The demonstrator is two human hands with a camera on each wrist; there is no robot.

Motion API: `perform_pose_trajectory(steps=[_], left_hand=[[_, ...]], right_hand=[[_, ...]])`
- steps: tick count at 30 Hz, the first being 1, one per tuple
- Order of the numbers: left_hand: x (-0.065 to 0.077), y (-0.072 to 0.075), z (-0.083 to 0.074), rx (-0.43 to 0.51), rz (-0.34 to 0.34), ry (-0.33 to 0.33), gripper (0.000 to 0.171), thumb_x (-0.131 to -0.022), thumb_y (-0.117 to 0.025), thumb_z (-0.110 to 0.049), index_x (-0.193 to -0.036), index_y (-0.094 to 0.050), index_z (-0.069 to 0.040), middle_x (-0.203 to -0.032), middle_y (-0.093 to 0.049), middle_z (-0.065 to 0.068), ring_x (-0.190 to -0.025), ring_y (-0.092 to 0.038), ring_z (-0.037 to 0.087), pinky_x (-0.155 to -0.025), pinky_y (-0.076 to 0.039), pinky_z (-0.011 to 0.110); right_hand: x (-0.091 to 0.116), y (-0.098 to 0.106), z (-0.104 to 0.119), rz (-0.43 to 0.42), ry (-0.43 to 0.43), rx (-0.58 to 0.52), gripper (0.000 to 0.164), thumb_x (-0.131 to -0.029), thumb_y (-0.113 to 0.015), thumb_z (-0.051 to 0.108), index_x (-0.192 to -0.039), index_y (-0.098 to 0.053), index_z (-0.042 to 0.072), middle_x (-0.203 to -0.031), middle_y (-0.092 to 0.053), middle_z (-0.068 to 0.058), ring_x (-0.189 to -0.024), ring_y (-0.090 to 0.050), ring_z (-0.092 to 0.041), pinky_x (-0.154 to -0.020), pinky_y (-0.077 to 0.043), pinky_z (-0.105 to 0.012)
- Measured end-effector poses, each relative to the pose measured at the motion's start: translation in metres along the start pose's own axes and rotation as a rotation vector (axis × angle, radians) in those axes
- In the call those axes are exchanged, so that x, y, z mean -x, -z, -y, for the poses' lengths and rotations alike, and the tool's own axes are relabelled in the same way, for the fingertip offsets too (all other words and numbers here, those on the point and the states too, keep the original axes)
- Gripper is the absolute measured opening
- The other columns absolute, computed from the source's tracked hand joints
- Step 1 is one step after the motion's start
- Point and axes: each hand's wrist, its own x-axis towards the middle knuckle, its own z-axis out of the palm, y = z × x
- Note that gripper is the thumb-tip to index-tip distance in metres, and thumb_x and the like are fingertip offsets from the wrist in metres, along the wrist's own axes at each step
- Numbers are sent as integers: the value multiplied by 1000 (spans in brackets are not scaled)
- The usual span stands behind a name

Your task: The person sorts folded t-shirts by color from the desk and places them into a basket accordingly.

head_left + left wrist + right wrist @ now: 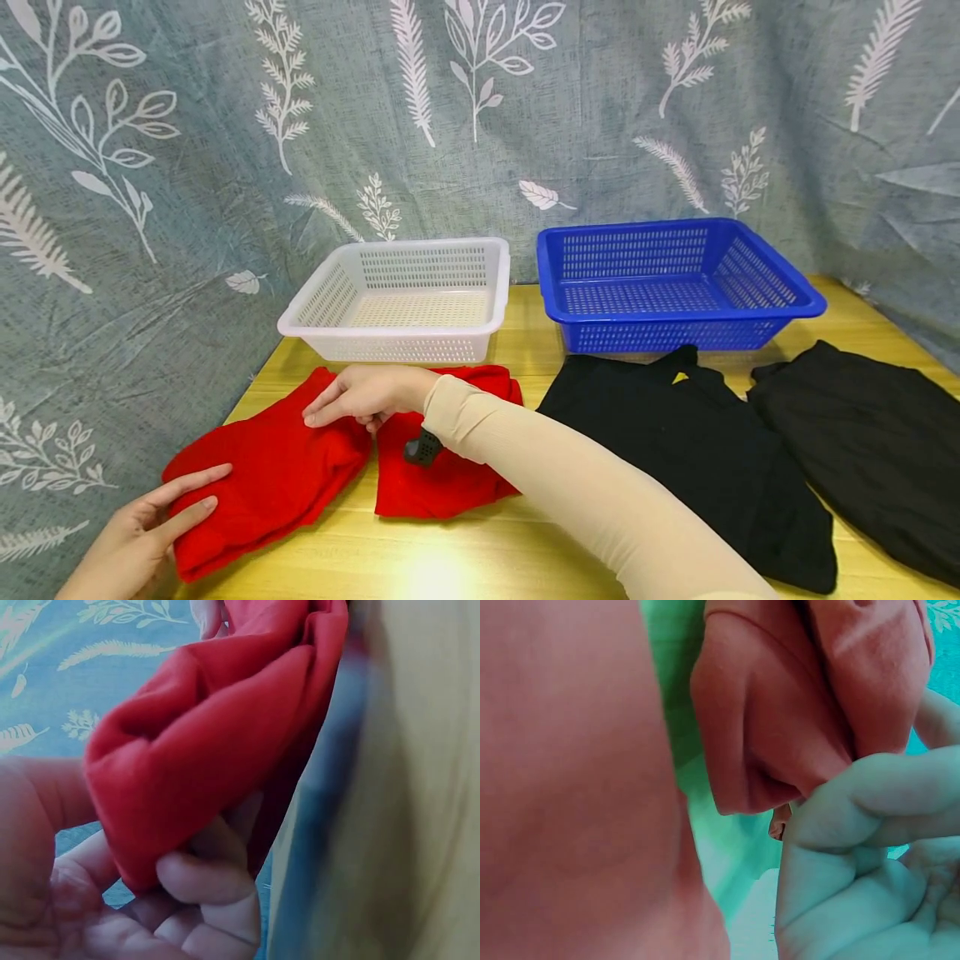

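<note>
Red cloth (255,475) at desk's (547,550) left edge — long axis slanting from near-left corner toward white basket (397,343). Left hand (141,533) grips near end, fingers curled round it; right hand (369,395) pinches far end, fingers bent. Second red cloth (450,492) just right.

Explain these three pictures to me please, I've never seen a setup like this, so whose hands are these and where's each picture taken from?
There's no machine here, just a person's bare left hand and right hand. The widest picture comes from a camera on the head, looking forward and down; the two close-ups come from cameras on each wrist. The hands hold one red cloth between them, the left at its near end, the right farther up. Also on the table are another red cloth, two black cloths, a white basket and a blue basket.
</note>
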Motion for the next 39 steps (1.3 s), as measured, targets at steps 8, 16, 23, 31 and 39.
perform_pose_trajectory(steps=[8, 16, 23, 31, 39], left_hand=[[6, 7, -8, 84, -22, -51, 37, -112, -61, -28, -133, -58, -59, -86, -77, -2, -78, -74, 22, -70, -61, 30], [9, 11, -22, 120, -77, -117, 42, -111, -62, -24, -131, -61, -61, -54, -46, -7, -47, -42, 28, -49, -45, 34], [4, 19, -31, 388, 29, -278, 48, -111, -57, -7, -155, -59, -28, -103, -73, -9, -74, -72, 19, -64, -60, 30], [-8, 22, -50, 432, 77, -414, 51, -111, -53, -2, -162, -49, -11, -156, -42, -13, -115, -70, 9, -82, -65, 31], [-25, 22, -78, 427, 129, -470, 50, -111, -55, -1, -160, -51, -10, -155, -44, -11, -110, -73, 10, -79, -65, 30]], right_hand=[[11, 5, 10, 21, 28, -6, 43, -103, -74, 25, -145, -70, 18, -54, -28, 6, -53, -24, -12, -55, -38, -24], [30, 16, 18, 5, 112, 34, 45, -101, -77, 25, -146, -70, 21, -61, -50, 12, -53, -22, -12, -53, -27, -23], [49, 30, 27, -39, 145, 55, 45, -99, -80, 28, -143, -71, 27, -60, -23, 10, -55, -23, -13, -55, -28, -24], [69, 48, 31, -47, 190, -3, 51, -100, -79, 22, -149, -67, 21, -59, -25, 10, -57, -23, -14, -56, -27, -25], [86, 69, 32, -112, 202, 53, 51, -100, -79, 27, -149, -66, 26, -91, -57, 12, -57, -25, -13, -57, -32, -25]])
